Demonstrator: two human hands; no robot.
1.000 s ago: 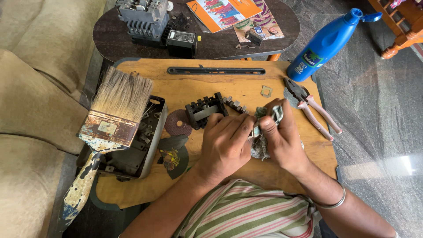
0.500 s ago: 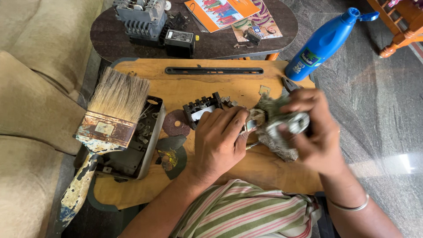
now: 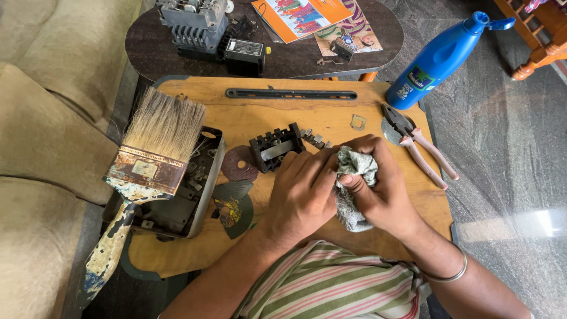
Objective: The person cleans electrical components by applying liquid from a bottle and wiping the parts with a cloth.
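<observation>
Rag bunched in my right hand, pressed against my left hand | left fingers curled shut, on what I cannot tell | risk: hidden piece slips free, skids toward pliers beyond right hand.

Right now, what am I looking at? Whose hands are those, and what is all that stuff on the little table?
A camera worn on a person's head looks down at their own two hands. The right hand holds a grey rag in its grip, pressed against the left hand; anything inside the rag is hidden. They work over a wooden board. On it lie pink-handled pliers, a black plastic part, dark discs and a metal tray with an old paintbrush resting across it. A blue bottle stands behind.
</observation>
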